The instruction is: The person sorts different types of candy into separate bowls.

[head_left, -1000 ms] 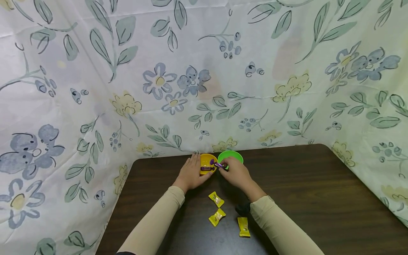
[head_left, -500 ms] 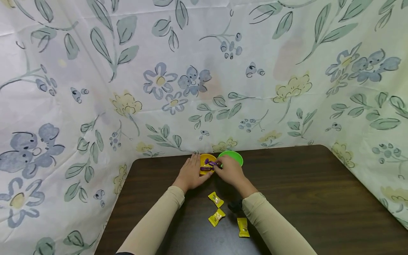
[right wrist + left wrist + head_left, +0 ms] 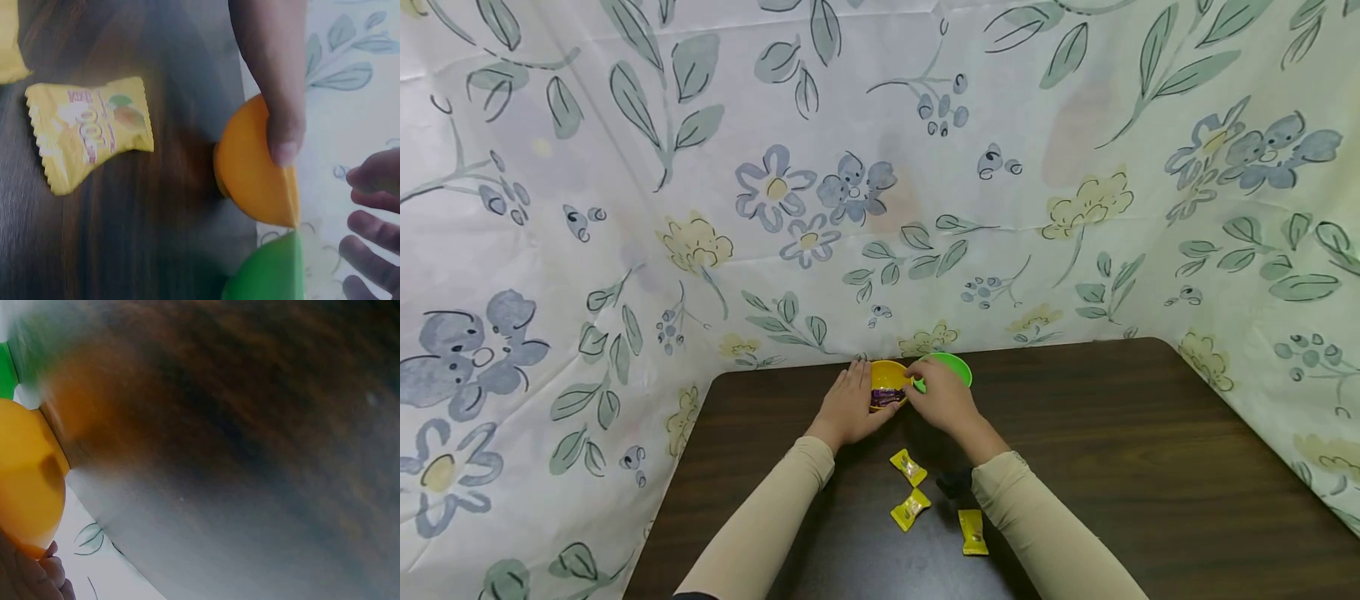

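Note:
An orange bowl (image 3: 889, 375) stands at the back of the table with purple-wrapped candies (image 3: 887, 397) inside. My left hand (image 3: 847, 408) holds this bowl from its left and near side, thumb against the near wall; in the right wrist view the left thumb (image 3: 285, 147) presses at its rim. My right hand (image 3: 946, 402) is over the right edge of the orange bowl and partly hides the green bowl (image 3: 953, 364) beside it. In the right wrist view, the fingers (image 3: 369, 262) of the right hand are loosely spread, holding nothing.
Several yellow-wrapped candies lie on the dark wood table (image 3: 1112, 442): one candy (image 3: 908, 467) nearest the bowls, another candy (image 3: 911, 509) just below it, and a candy (image 3: 973, 532) by the right sleeve. A floral cloth (image 3: 880, 192) hangs behind and at both sides.
My right hand moved left over the orange bowl with a purple candy, which has been let go into that bowl. The left hand stays at the bowl.

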A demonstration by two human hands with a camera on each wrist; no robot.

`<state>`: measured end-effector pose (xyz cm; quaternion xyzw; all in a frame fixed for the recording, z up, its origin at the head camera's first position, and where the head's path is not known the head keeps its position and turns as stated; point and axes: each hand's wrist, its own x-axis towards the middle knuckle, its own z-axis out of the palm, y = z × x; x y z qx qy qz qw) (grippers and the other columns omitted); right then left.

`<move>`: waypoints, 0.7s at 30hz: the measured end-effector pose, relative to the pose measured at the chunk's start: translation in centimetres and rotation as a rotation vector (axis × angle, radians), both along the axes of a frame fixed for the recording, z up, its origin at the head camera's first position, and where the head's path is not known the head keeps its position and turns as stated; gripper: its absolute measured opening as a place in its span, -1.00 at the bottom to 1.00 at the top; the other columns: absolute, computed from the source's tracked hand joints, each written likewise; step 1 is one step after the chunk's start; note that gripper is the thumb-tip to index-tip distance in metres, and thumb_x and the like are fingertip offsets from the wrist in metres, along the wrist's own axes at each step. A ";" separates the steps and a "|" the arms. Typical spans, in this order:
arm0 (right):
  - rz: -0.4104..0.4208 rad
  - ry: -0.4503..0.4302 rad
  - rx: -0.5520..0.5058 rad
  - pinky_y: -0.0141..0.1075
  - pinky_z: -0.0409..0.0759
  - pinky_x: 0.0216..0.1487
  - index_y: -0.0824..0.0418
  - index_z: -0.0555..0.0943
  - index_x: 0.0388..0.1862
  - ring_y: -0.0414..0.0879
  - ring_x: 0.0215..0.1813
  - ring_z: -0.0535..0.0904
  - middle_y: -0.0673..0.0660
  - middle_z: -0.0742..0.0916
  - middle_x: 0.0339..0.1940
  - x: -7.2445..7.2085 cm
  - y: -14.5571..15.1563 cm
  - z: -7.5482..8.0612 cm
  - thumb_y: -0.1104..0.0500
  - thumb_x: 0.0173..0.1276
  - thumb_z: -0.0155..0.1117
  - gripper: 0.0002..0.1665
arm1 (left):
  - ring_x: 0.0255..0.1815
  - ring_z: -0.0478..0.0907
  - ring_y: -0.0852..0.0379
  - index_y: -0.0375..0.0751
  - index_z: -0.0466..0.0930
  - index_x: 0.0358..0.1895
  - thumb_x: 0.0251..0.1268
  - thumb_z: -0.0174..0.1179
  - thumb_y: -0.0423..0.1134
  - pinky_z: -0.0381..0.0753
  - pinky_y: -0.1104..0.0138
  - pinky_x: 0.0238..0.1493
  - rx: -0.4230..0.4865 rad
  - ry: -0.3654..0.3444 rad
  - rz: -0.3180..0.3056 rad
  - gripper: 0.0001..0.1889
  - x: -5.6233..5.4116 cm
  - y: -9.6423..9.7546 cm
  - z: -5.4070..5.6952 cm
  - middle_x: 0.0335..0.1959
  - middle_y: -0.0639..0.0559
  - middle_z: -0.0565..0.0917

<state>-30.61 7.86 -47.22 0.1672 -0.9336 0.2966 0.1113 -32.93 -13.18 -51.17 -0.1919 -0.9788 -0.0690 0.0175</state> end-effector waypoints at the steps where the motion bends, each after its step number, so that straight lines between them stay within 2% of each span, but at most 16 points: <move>1: -0.001 0.003 -0.011 -0.03 0.74 -0.02 0.19 0.78 0.05 0.02 -0.05 0.71 0.13 0.75 -0.05 0.1 0.3 0.1 0.09 0.45 0.44 -0.72 | 0.77 0.04 -0.20 -0.41 -0.01 0.70 0.49 -0.21 0.51 0.03 0.00 0.76 0.000 0.002 0.001 0.10 0.0 0.0 0.0 0.73 -0.30 0.13; 10: -0.014 0.013 -0.064 0.02 0.74 0.01 0.17 0.78 0.05 0.09 0.02 0.72 0.10 0.75 0.05 1.7 2.9 0.7 0.08 0.46 0.45 -0.73 | 0.77 0.05 -0.19 -0.40 -0.03 0.71 0.48 -0.21 0.52 0.01 0.01 0.77 -0.002 0.003 0.006 0.11 0.0 0.0 0.0 0.73 -0.30 0.12; 13: -0.010 0.020 -0.105 0.04 0.74 0.02 0.21 0.78 0.04 0.12 0.00 0.72 0.14 0.75 0.01 2.5 3.6 0.8 0.10 0.44 0.46 -0.72 | 0.77 0.05 -0.19 -0.39 -0.03 0.71 0.48 -0.22 0.53 0.00 0.02 0.77 0.002 0.002 0.008 0.12 0.0 0.0 -0.1 0.74 -0.30 0.12; 21: 0.006 0.029 -0.120 -0.02 0.71 0.01 0.22 0.78 0.05 0.02 -0.08 0.67 0.12 0.76 -0.05 4.4 4.8 0.1 0.10 0.42 0.48 -0.69 | 0.77 0.05 -0.18 -0.37 -0.03 0.72 0.47 -0.22 0.55 0.00 0.02 0.77 0.008 0.004 0.022 0.12 0.0 0.0 -0.4 0.74 -0.28 0.12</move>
